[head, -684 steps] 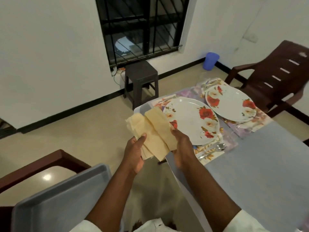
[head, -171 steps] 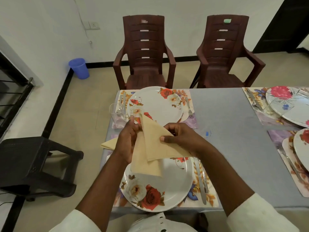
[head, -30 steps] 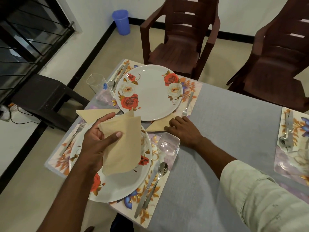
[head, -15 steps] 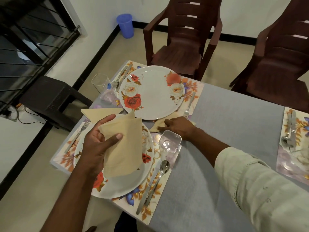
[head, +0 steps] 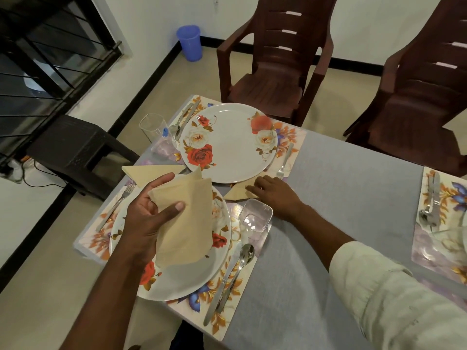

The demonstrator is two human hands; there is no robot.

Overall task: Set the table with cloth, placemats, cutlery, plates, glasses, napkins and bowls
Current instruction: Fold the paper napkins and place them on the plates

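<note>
A folded beige napkin stack [head: 185, 223] is gripped in the left hand [head: 146, 221], the thumb pressed across its front and the fingers [head: 161, 179] curled behind its upper edge, so that it is held above the near plate [head: 192, 276]. A second napkin [head: 238, 192], folded to a triangle, is pinned flat on the bench by the right hand [head: 275, 195], whose fingers are laid together on the cloth; its point is tucked under the rim of the far plate [head: 232, 145]. A third triangular napkin [head: 151, 170] is seen lying between the two plates on the left side, partly hidden behind the left hand.

Both plates are white with red and cream roses, and each is set on a floral placemat [head: 235, 294]. A knife [head: 222, 281] and a spoon [head: 242, 258] are laid just right of the near plate, and a fork [head: 116, 203] to its left. A square clear glass [head: 255, 218] stands between the near plate and the right wrist. A fork [head: 284, 160] is placed beside the far plate on its right, with a second clear glass [head: 154, 130] at its left.

The bench is covered by a grey cloth [head: 341, 198]. Another place setting [head: 439, 218] is partly seen at the right edge. Two brown plastic chairs [head: 273, 72] are drawn up at the far side, a black stool [head: 75, 150] stands on the floor at left, and a blue bin [head: 189, 42] is placed in the corner.
</note>
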